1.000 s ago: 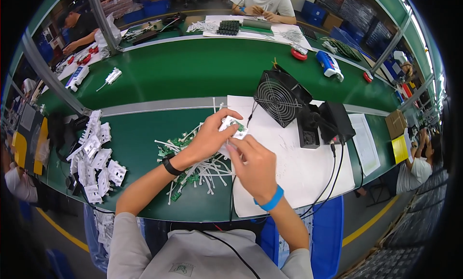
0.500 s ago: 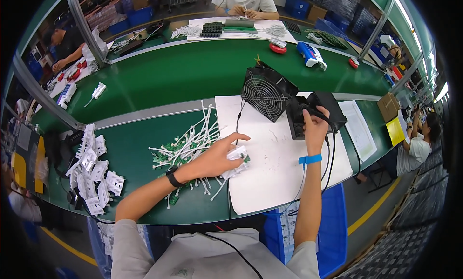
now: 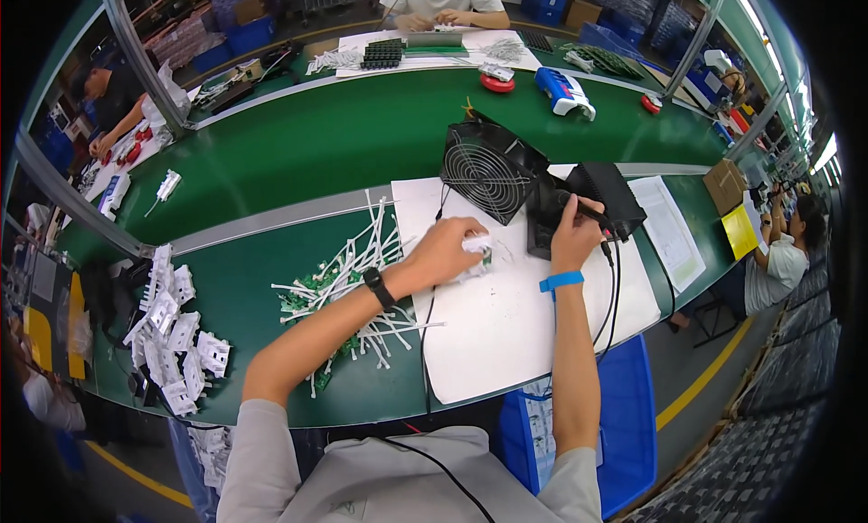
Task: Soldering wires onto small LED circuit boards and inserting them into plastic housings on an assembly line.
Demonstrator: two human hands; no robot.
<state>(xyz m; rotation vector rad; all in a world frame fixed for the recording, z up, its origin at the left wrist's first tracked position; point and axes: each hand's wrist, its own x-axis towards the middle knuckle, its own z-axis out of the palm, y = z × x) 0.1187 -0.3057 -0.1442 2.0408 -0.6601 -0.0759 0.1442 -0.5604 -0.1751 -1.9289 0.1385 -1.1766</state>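
Observation:
My left hand (image 3: 445,250) is closed around a small white plastic housing (image 3: 477,245) with a bit of green board in it, held over the white sheet (image 3: 488,342). My fingers hide part of the housing. To the right, my right hand (image 3: 576,238) grips the black handle of a soldering iron (image 3: 592,216), its cable trailing down toward me. The iron's tip is hard to make out beside the black stand (image 3: 542,220). Left of my left hand lies a heap of white wires with small green boards (image 3: 348,288).
A black fan with a wire guard (image 3: 486,175) and a black box (image 3: 604,197) stand behind my hands. White housings (image 3: 176,333) are piled at the left. Printed paper (image 3: 667,229) lies right, a blue bin (image 3: 628,424) below. Other people work across and beside the bench.
My left hand has moved right and up over the sheet with the housing, its fingers curling in. My right hand has tilted the soldering iron at the stand. The whole view has shifted slightly.

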